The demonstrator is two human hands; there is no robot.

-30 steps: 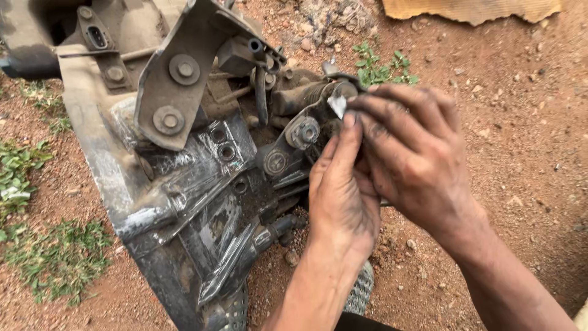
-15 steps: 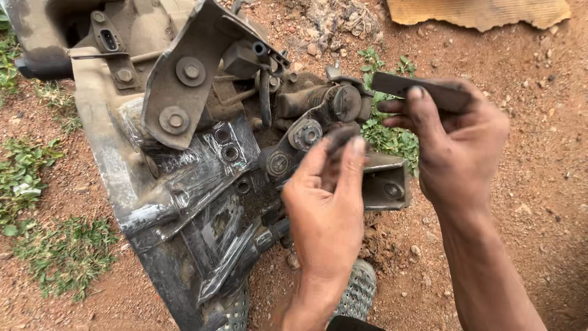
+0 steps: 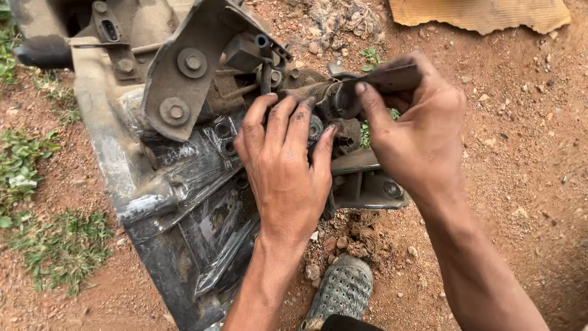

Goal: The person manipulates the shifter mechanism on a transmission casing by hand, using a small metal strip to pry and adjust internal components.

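A dirty metal vehicle assembly (image 3: 184,171) with bolted brackets lies on red dirt. My left hand (image 3: 285,165) rests flat on its middle, fingers spread over a round bushing and bolt holes. My right hand (image 3: 416,135) grips a flat dark metal tool (image 3: 392,76), whose tip meets the cylindrical part (image 3: 340,98) at the top right of the assembly. A grey bracket (image 3: 190,67) with two large bolts stands up at the left of my hands.
Grass patches (image 3: 49,239) grow on the left. A tan piece of cardboard (image 3: 484,13) lies at the top right. A perforated grey shoe (image 3: 343,288) shows at the bottom, beside loose stones and dug soil.
My right hand, holding the dark tool, has come back to the cylindrical part. My left hand has slid up and spread flat over the assembly.
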